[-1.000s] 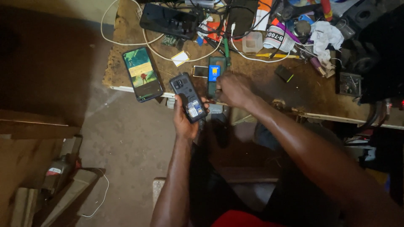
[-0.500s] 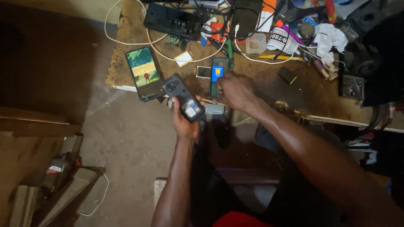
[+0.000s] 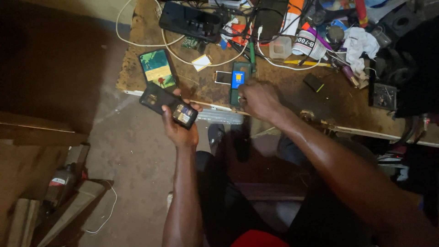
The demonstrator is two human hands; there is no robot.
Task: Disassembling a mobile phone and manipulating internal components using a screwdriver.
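Left hand [image 3: 180,128]: grasping opened phone [image 3: 168,104], back up. Right hand [image 3: 258,98]: clenched at small board [image 3: 238,80] on tabletop [image 3: 283,87]. Step: disassembly; next calls for fine grip.

phone [image 3: 168,105]: dark, back up, camera block at its right end; lies slanted across left hand [image 3: 180,128], fingers curled round its right end, left end sticking out free, off the bench edge
opened phone [image 3: 238,82]: dark slab with blue battery on top; flat on bench, long side running away from the person, near end touching right hand [image 3: 258,99] fingertips
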